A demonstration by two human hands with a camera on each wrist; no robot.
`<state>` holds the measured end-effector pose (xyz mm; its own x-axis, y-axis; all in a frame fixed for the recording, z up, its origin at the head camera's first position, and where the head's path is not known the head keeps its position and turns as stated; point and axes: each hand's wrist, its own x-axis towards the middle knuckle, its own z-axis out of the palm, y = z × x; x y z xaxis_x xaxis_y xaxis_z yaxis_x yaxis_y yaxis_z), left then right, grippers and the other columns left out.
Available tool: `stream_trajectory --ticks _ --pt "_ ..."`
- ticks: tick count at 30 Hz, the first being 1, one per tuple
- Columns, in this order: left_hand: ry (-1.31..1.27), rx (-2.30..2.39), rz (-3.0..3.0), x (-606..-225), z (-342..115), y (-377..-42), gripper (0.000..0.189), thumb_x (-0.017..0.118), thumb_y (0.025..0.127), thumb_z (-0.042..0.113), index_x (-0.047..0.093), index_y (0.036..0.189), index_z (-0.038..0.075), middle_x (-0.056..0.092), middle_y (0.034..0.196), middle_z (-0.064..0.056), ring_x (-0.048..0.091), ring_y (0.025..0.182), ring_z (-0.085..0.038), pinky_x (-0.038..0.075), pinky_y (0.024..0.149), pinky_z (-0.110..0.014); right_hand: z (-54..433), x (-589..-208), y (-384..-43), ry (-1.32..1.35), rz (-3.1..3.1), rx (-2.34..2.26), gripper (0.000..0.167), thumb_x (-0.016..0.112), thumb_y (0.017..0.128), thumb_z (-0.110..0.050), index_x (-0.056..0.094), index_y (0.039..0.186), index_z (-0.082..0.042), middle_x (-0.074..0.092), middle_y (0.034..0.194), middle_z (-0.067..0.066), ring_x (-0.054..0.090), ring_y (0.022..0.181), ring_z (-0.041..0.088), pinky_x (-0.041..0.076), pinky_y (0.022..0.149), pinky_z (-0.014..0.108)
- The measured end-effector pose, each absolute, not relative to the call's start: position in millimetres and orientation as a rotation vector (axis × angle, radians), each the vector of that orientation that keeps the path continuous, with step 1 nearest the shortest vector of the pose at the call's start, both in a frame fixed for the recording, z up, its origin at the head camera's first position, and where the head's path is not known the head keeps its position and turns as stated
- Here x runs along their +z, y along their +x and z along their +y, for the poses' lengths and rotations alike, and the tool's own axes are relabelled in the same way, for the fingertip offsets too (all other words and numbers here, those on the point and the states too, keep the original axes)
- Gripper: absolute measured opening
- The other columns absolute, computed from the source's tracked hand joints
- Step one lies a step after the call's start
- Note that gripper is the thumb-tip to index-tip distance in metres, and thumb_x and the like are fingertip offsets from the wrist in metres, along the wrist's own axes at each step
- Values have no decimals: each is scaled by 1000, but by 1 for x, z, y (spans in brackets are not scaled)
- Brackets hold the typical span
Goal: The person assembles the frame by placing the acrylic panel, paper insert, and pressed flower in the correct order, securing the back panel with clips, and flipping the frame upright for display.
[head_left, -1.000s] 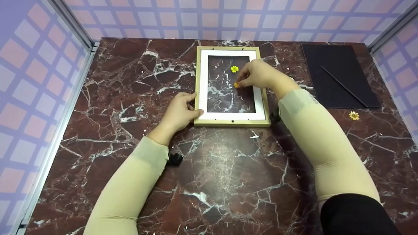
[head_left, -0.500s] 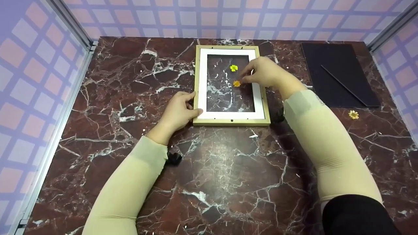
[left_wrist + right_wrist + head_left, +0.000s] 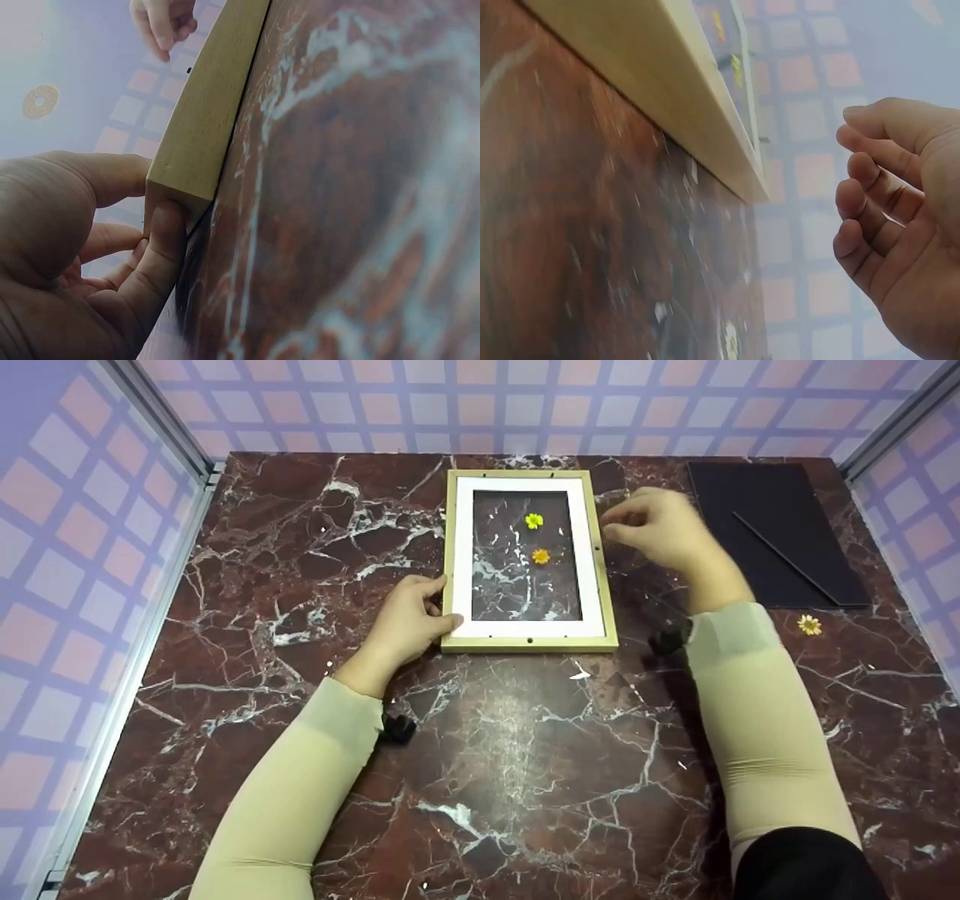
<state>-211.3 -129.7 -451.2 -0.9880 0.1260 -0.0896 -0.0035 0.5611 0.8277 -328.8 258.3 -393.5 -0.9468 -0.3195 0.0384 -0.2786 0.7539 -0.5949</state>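
Note:
A light wooden picture frame [image 3: 451, 547] with a white mat [image 3: 529, 630] lies on the marbled table. Inside its window are a bright yellow flower [image 3: 534, 521] and, just nearer, an orange flower [image 3: 541, 556]. My left hand [image 3: 409, 619] holds the near left corner, fingertips on its outer side; the wooden edge [image 3: 202, 112] shows close up in the left wrist view. Off the right side of the frame hovers my right hand [image 3: 660, 529], fingers loosely curled around nothing. In the right wrist view a pale flower [image 3: 730, 341] lies on the table beyond the frame.
At the back right lies a black board [image 3: 757, 487] with a thin dark rod [image 3: 784, 556] across it. Another pale yellow flower [image 3: 809, 625] rests just in front of the board. Checkered walls [image 3: 480, 405] enclose the table at the back and sides.
My right hand has let go of the orange flower, leaving it below the yellow one, and has moved right, out past the frame. The left hand stays at the corner.

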Motion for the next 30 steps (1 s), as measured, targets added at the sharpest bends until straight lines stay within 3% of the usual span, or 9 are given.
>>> stream_trajectory --ticks 4,11,17,26,30 --pt "106 1412 2642 -451 -129 -212 81 88 94 8 50 164 -5 59 154 -25 62 94 -15 56 79 -20 283 -391 -325 -388 2952 -1062 32 79 105 -27 84 131 -8 72 114 2 59 94 10 49 80 20" --pt "108 1404 2630 -450 -128 -213 82 88 94 8 49 165 -4 58 154 -25 62 95 -16 56 76 -18 308 -395 -325 -185 2976 -1155 36 77 107 -31 84 134 -8 64 111 -12 59 87 7 50 72 17" --pt "106 1392 2640 -450 -131 -213 82 89 94 8 49 165 -4 58 155 -24 63 96 -16 56 78 -19 319 -408 -331 -83 2961 -1195 37 77 106 -29 83 134 -6 63 113 -9 60 84 3 52 70 13" --pt "96 1398 2629 -451 -132 -213 82 88 93 8 49 165 -4 58 155 -23 63 97 -17 58 80 -20 329 -425 -338 32 2966 -1077 36 78 107 -29 83 135 -8 74 126 12 57 80 2 46 66 16" --pt "101 1395 2633 -450 -131 -214 83 89 93 8 49 165 -4 58 155 -23 64 98 -17 58 81 -23 332 -429 -339 74 2929 -996 35 75 109 -29 82 137 -9 79 136 20 68 90 13 52 72 22"
